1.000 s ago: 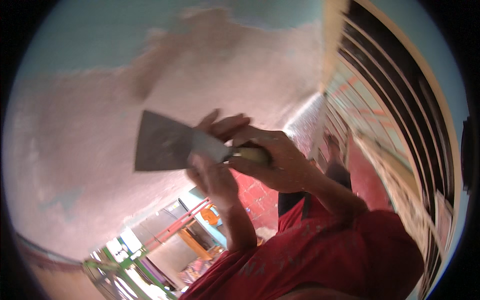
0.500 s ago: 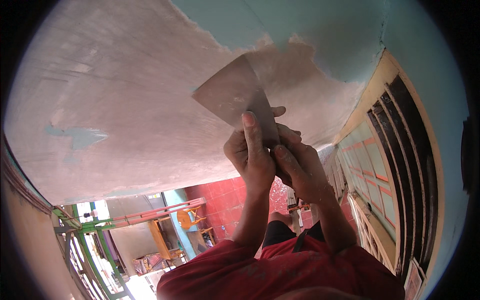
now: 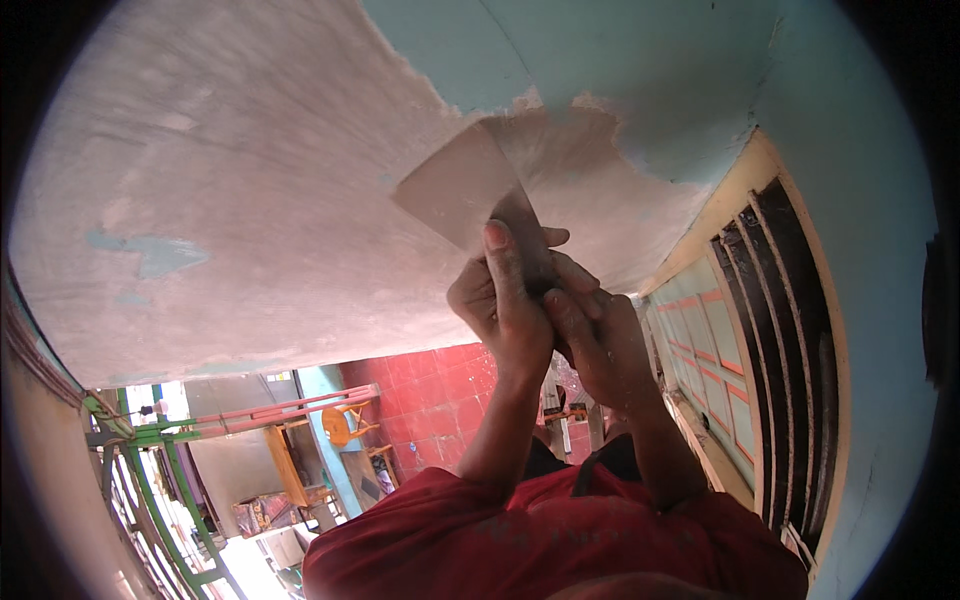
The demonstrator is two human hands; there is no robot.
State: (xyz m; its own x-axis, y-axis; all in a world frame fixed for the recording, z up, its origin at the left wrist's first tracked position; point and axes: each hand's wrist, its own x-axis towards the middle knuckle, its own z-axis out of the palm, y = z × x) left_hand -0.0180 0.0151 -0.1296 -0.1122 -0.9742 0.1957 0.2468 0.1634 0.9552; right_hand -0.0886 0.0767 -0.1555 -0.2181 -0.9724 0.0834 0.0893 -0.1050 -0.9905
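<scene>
Both of my hands grip one broad, flat scraper (image 3: 460, 185) with a dusty grey blade. My left hand (image 3: 503, 300) is closed, its thumb pressed flat along the lower part of the blade. Close against it, my right hand (image 3: 603, 345) wraps around the lower end, where the fingers of both hands hide the grip. The blade lies before a large plaster surface (image 3: 270, 190), bare and pinkish-grey. Its upper corner is near the ragged edge of the teal paint (image 3: 600, 50); whether it touches there, I cannot tell. Pale dust coats my fingers.
A barred window opening (image 3: 790, 350) in a cream frame is at the right. Below are a red tiled floor (image 3: 430, 395), a wooden stool (image 3: 345, 425) and green metal framework (image 3: 150, 435) at the left. A small teal patch (image 3: 170, 255) remains on the plaster.
My view has shifted: the window and the stool sit further left, and the upper paint edge slightly lower. Both hands keep the same hold on the scraper, whose blade appears slightly lower.
</scene>
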